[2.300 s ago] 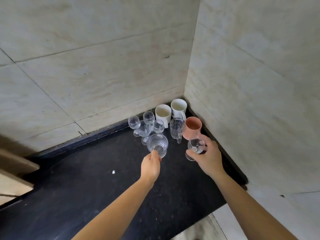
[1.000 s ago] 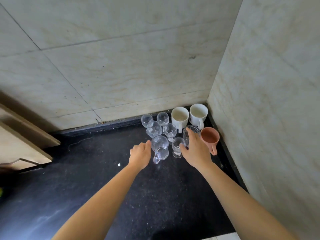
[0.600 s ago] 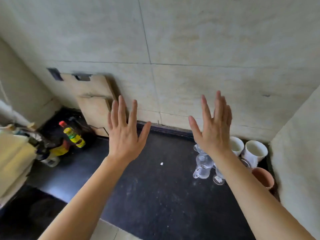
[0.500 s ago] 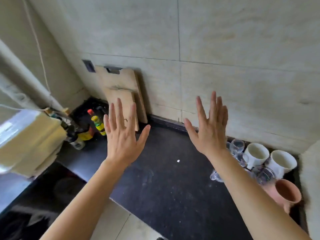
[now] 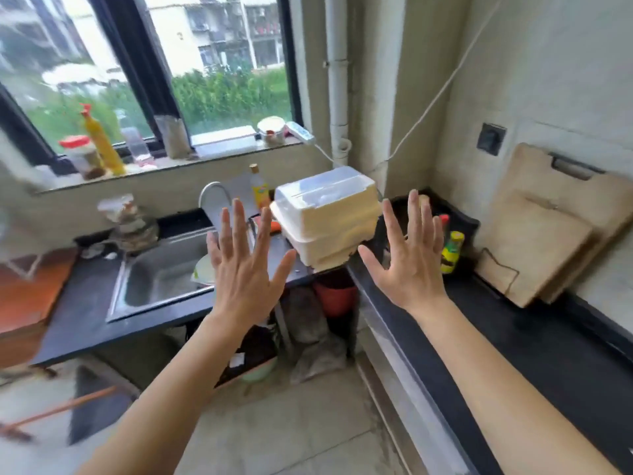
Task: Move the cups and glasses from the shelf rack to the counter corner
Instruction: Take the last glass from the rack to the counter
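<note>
Kitchen with a steel sink [image 5: 161, 269] under a window [image 5: 144, 63], black counter [image 5: 534, 337] on the right, left hand [image 5: 245, 269] and right hand [image 5: 411, 265] up, fingers spread wide, holding nothing

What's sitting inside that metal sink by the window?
In the sink a pale plate or bowl shows at its right end, partly hidden behind the left hand. The rest of the basin looks bare; blur hides any finer detail.

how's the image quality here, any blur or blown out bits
Head view: the window is overexposed, the buildings outside washed out; the left edge smears with motion blur around the orange wooden board; wide-angle bending curves the black counter; the open left hand and right hand stay fairly sharp.
</note>
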